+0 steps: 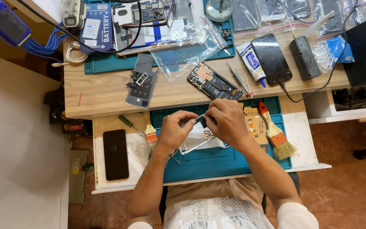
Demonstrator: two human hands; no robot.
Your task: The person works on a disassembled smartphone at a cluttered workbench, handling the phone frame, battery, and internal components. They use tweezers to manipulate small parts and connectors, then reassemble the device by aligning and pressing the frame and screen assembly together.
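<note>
Pinching a small dark part (201,121) with both hands (172,131) (227,123) at frame centre, we risk tearing it against the white phone frame (198,140).

Red-handled brush (275,130) — perhaps glue tube (251,62)

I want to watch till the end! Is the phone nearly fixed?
Not nearly. Done: the opened phone lies with its insides showing, its grey back cover set aside. In hand: left hand and right hand work a small part over the white frame. Left: closing everything.
</note>
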